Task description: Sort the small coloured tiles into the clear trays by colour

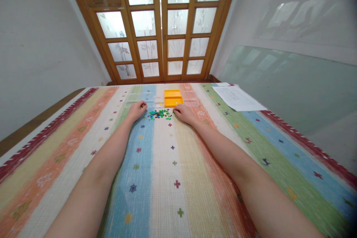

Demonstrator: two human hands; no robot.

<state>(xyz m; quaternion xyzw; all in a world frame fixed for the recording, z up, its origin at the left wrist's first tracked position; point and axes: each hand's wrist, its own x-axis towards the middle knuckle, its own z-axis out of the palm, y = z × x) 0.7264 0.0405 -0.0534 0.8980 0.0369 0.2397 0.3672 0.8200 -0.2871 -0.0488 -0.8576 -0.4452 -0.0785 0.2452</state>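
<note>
Small green, blue, yellow and dark pieces, like beads or tiny bricks, lie in a loose pile (159,114) on the striped tablecloth (164,163). To the left of the pile rests my left hand (137,111), its fingers curled together; what they hold, if anything, is too small to name. My right hand (182,113) is at the pile's right edge, fingertips pinched by the outermost pieces. Just beyond the pile, close to my right hand, is a yellow two-part tray (173,93). A few tiny yellow pieces lie near its left side.
Clear plastic trays stand on either side of the yellow one, a left one (136,98) and a right one (192,100). White paper sheets (237,97) lie at the table's far right. Behind the table are wooden glazed doors (163,44), and a glass panel (290,89) leans at the right wall.
</note>
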